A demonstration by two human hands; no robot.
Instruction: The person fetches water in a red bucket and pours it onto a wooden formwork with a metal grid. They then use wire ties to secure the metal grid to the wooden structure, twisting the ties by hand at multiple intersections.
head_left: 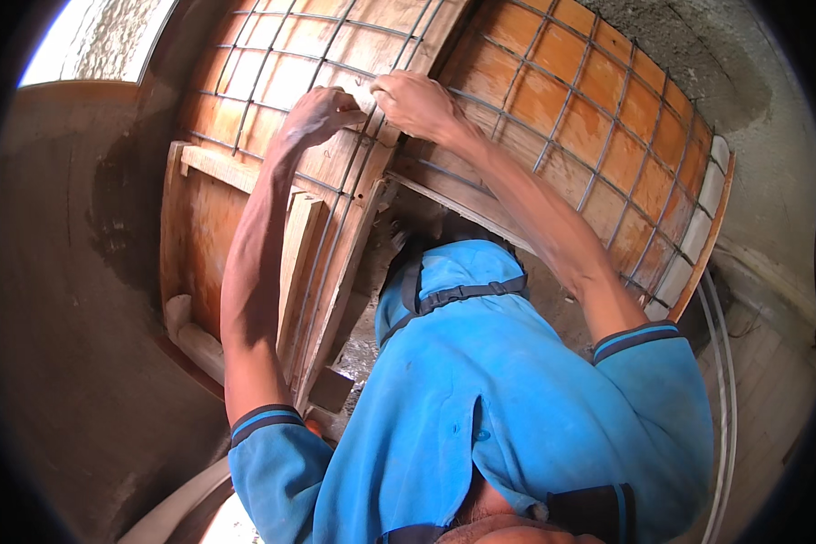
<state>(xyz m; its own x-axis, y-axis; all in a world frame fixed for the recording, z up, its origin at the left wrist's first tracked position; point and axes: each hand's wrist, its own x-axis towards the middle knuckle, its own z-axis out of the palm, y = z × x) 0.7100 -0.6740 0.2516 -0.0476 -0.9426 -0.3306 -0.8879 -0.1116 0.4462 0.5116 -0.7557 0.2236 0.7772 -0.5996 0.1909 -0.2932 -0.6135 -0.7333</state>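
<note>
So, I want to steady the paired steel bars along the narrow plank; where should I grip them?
Probably the lower stretch of the paired steel bars, from above and the right: no crossbars show there, the plank lies beneath, and a batten crowds the left.

you have thin dark steel bars laid out as two open grids over wooden boards (358,208). left grid (333,45) sits ahead of you, bars crossing in roughly rectangular cells. right grid (570,89) spans the orange-brown panel side, with more bars crossing, lines bowed by the lens; ends reach the panel's far right edge. between them, a close pair of long bars (320,263) runs lengthwise down the pale plank toward you, side by side. can't tell from here which crossings are tied.
</note>
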